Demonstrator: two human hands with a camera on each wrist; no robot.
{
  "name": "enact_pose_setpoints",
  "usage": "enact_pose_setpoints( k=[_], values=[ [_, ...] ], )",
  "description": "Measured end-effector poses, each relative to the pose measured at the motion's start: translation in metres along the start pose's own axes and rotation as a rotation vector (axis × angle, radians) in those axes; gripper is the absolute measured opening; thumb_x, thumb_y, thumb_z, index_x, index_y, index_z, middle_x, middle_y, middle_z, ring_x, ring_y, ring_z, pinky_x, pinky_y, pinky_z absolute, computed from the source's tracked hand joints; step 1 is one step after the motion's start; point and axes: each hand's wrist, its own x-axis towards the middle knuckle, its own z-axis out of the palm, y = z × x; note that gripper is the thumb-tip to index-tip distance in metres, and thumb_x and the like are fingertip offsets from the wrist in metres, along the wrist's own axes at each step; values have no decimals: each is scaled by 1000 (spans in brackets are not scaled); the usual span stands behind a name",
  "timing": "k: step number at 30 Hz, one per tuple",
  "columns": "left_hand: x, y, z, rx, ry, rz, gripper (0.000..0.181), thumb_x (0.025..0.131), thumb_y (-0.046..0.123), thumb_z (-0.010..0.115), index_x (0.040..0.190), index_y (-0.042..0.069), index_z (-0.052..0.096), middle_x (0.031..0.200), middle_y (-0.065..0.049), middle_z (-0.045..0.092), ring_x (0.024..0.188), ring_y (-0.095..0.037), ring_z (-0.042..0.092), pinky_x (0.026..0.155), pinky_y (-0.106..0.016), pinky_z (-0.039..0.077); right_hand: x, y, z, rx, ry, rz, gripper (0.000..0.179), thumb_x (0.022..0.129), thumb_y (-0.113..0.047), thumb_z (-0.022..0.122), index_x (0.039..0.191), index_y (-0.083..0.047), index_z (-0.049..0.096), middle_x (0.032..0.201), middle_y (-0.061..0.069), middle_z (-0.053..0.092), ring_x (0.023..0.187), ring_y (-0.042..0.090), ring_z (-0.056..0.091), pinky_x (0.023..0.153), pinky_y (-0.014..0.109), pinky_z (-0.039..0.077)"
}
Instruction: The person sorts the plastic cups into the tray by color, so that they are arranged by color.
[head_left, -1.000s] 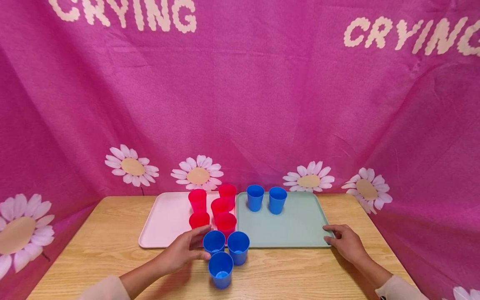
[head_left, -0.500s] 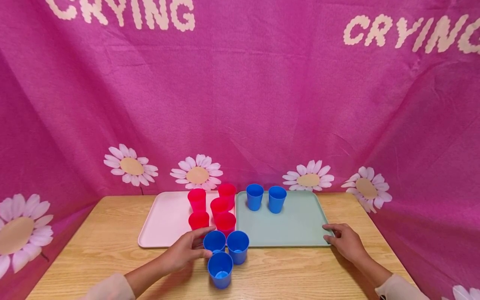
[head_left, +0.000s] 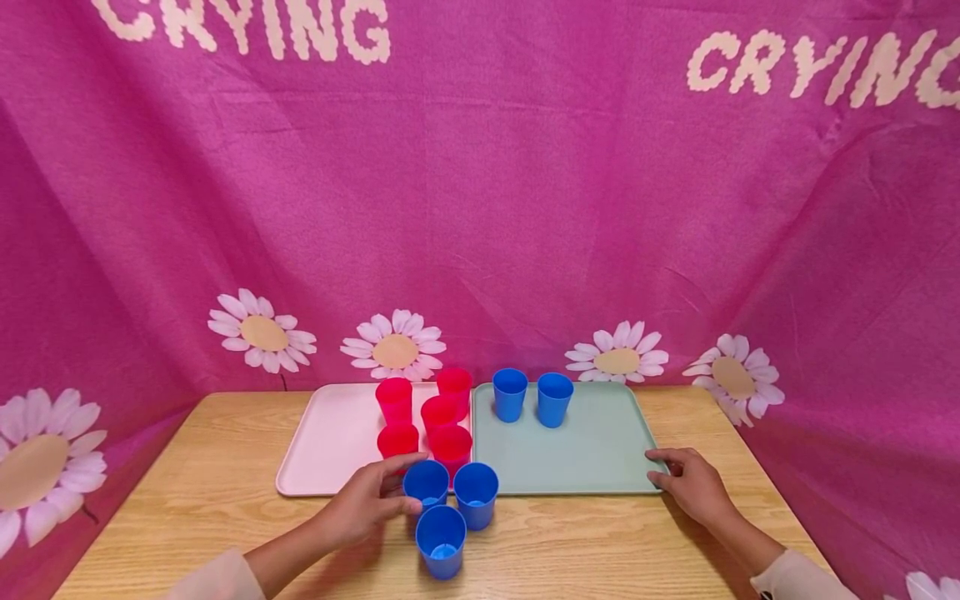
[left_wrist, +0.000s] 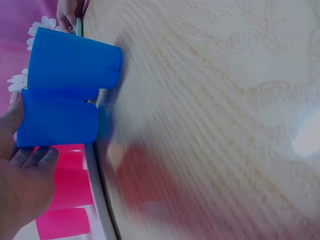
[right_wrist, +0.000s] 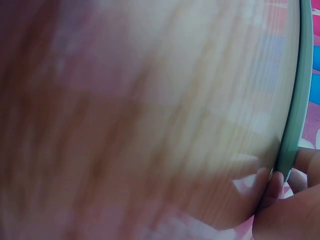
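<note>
In the head view, my left hand (head_left: 363, 504) grips a blue cup (head_left: 426, 482) near its rim, with the thumb on the near side and fingers on the far side. The left wrist view shows this cup (left_wrist: 57, 122) upright beside another blue cup (left_wrist: 75, 60). Two more blue cups stand close by on the table: one to the right (head_left: 476, 493), one in front (head_left: 441, 540). My right hand (head_left: 693, 483) pinches the front right corner of the green tray (head_left: 577, 467). In the right wrist view, thumb and fingers lie either side of the tray's rim (right_wrist: 295, 110).
A pale pink tray (head_left: 330, 450) sits left of the green one, edge to edge. Several red cups (head_left: 395, 402) stand on its right half. Two blue cups (head_left: 509, 396) stand at the green tray's back left. Behind the wooden table (head_left: 202, 483) hangs a magenta cloth (head_left: 480, 208).
The blue cup in my left hand has shifted slightly left, away from the cup on its right. My right hand stays at the tray corner.
</note>
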Motion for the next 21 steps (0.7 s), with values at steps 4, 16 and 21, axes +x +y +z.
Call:
enact_pose_setpoints(
  k=[4,16,21],
  values=[
    [-3,6,-3,-2,-6,-4,69,92,7,76,154,4,46,146,-22,57,129,-42,60,92,-39,59,1,1,1,-1,-4,1,33,88,-8,78,119,2,74,97,13,59,85,24,50,73,35,40],
    [-13,35,-17,30,-46,28,71,93,12,75,154,0,43,144,-22,59,129,-42,60,93,-37,58,1,1,0,-6,-8,-8,33,89,-8,78,120,2,73,93,11,57,84,23,49,72,35,39],
    [-16,49,-21,60,-51,41,71,92,14,77,154,1,45,142,-21,60,128,-42,61,91,-37,59,1,1,1,-11,-6,-15,33,88,-8,78,119,2,73,93,11,57,83,23,49,72,35,39]
  ],
)
